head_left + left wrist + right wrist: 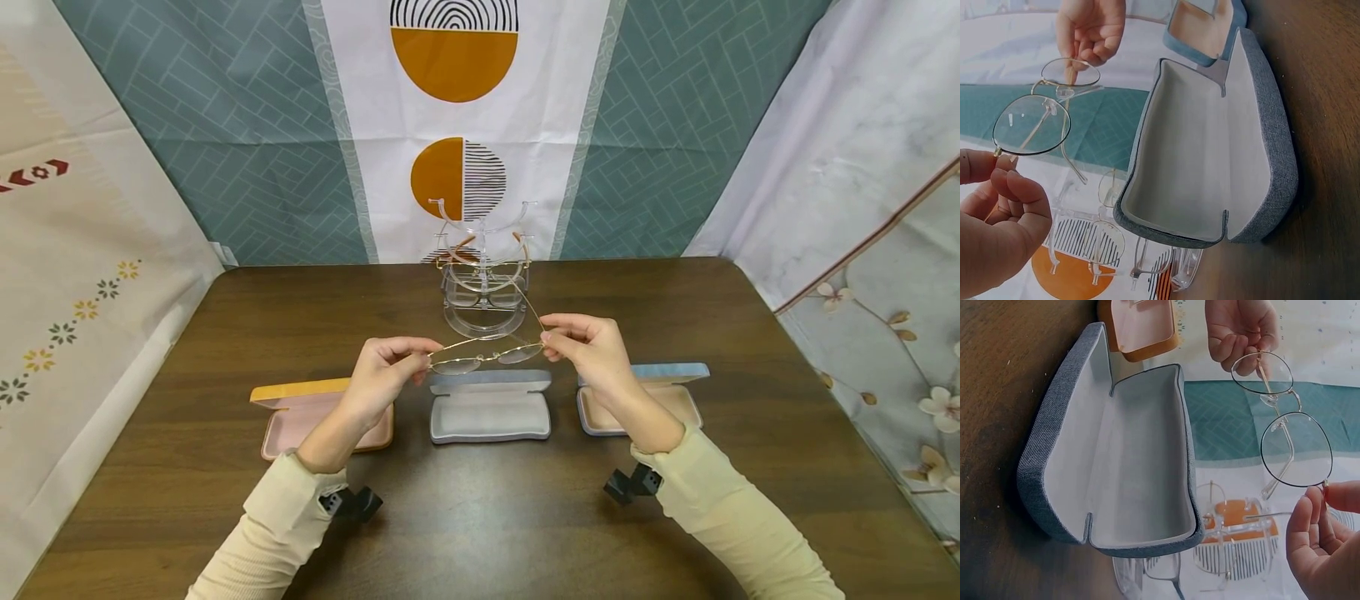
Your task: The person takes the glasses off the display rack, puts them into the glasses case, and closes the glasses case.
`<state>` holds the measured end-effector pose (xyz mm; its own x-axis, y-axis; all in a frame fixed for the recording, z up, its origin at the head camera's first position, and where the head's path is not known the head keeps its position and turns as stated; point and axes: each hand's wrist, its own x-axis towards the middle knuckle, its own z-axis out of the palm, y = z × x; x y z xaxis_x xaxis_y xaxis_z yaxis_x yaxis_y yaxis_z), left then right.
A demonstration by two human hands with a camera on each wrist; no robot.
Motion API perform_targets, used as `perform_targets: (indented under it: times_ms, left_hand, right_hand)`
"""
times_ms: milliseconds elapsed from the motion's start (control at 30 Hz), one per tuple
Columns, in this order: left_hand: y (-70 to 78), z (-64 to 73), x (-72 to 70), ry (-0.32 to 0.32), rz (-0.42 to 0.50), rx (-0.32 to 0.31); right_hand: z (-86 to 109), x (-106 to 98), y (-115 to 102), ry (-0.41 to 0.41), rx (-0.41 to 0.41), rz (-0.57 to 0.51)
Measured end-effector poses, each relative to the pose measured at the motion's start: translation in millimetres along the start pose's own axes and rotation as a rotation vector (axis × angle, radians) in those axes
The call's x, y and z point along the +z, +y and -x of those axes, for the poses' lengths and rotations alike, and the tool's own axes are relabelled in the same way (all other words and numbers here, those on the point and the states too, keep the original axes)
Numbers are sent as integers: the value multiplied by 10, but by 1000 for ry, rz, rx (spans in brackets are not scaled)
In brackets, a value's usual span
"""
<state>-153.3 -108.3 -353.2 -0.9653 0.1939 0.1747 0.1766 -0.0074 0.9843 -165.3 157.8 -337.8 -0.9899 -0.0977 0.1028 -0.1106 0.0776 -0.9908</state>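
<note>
Between both hands, a pair of thin gold-rimmed glasses (487, 358) is held in the air, its temples unfolded and pointing toward the back. My left hand (392, 367) pinches the hinge area at the left end of the frame between thumb and fingers. At the other end, my right hand (588, 350) pinches the right hinge the same way. Below the glasses, a grey glasses case (491, 417) lies with its lid up; its pale lining (1179, 150) shows nothing inside. In the right wrist view the round lens (1297, 450) hangs beside this case.
A clear display stand (483, 321) holding other glasses (483, 296) stands behind the hands. An orange case (300, 417) with pink lining lies left, partly behind the left wrist. A blue case (678, 400) lies right, partly covered by the right forearm. Fabric hangs around the brown table (480, 517).
</note>
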Motion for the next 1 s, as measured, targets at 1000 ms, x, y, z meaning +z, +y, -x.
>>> perform_targets:
  times_ms: [1000]
  left_hand:
    - [7, 2, 27, 77, -23, -73]
  right_hand:
    - [47, 2, 16, 15, 4, -33]
